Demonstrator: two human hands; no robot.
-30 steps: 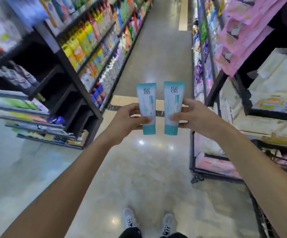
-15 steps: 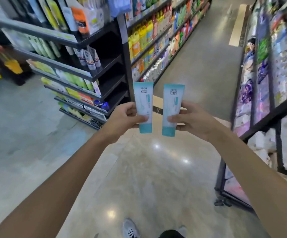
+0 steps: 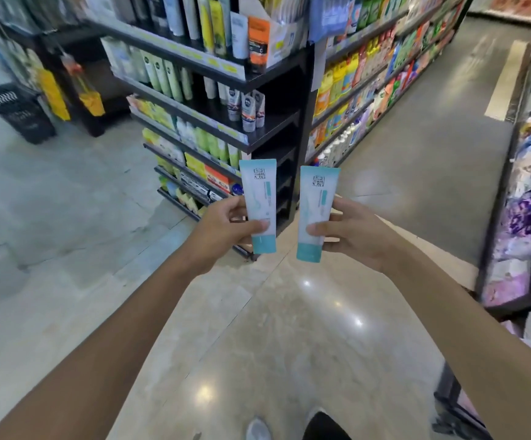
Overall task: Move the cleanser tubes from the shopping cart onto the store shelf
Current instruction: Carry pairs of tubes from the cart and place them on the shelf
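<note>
Teal-capped and white-bodied, two cleanser tubes are riding out in front of the person, caps down and crimped ends up, both upright and held apart with a clear gap between them. The left tube is sitting in the left hand, thumb pressing across its front just above the cap, fingers wrapping behind. The right tube is getting the mirror treatment from the right hand, thumb pinching the lower body, fingers curling round the back. Both arms are reaching forward, almost fully extended, wrists level, converging toward twelve o'clock.

Straight ahead at twelve o'clock, the corner shelf unit is standing with rows of upright tubes, and a bare stretch of dark board is showing at the right end of one tier, beside the grey tubes. The long aisle of bottles is running off toward one o'clock, and a black basket is sitting at ten o'clock. No shopping cart is showing from here.

For a clean placement, I'd judge it best to close in on the shelf first, then set each tube down on its flat cap, one at a time, labels facing out, letting go only once it is standing steady; neighbours look easy to topple.
</note>
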